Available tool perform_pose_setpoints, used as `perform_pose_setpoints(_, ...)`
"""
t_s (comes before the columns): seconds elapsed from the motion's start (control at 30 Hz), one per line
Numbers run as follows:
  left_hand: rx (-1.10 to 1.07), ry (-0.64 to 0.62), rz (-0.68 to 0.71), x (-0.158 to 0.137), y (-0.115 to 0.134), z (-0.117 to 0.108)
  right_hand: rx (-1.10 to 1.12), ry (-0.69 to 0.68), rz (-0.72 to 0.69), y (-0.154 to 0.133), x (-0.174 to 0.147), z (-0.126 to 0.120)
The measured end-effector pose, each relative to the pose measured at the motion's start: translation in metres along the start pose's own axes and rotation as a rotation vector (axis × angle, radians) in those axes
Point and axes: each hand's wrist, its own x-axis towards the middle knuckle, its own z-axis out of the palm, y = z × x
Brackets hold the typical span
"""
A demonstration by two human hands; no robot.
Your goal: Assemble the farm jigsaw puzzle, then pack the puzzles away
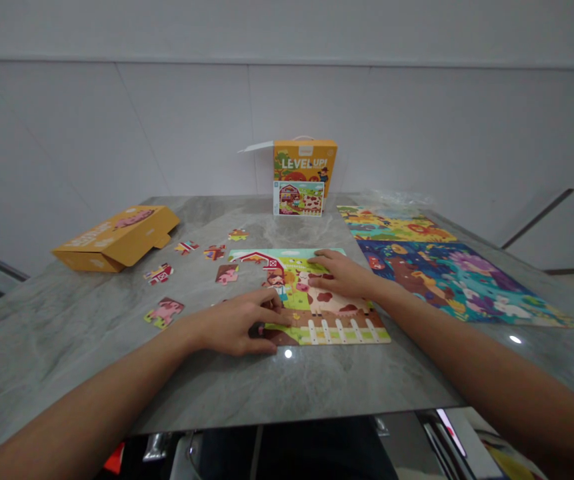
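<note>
A partly joined farm jigsaw puzzle lies flat on the table, showing a cow, a white fence and a red barn. My left hand is at its lower left corner, index finger and thumb closed about a brown-and-green puzzle piece, which the hand partly covers. My right hand rests on the upper right of the puzzle with fingers spread, holding nothing. Just left of the joined part lies a loose piece with a pink animal. Farther left is a pig piece.
More loose pieces, among them a barn piece and a yellow-green one, lie on the grey table. An orange box lid is at left. Behind stand a "Level Up" box and picture card. Finished puzzles lie right.
</note>
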Motion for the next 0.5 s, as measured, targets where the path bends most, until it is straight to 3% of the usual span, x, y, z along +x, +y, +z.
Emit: perform_pose_setpoints(0.5,0.044,-0.018,0.028,-0.0020,-0.0012,-0.0044,-0.022,0.009,-0.026,-0.0011,0.0002,-0.0007)
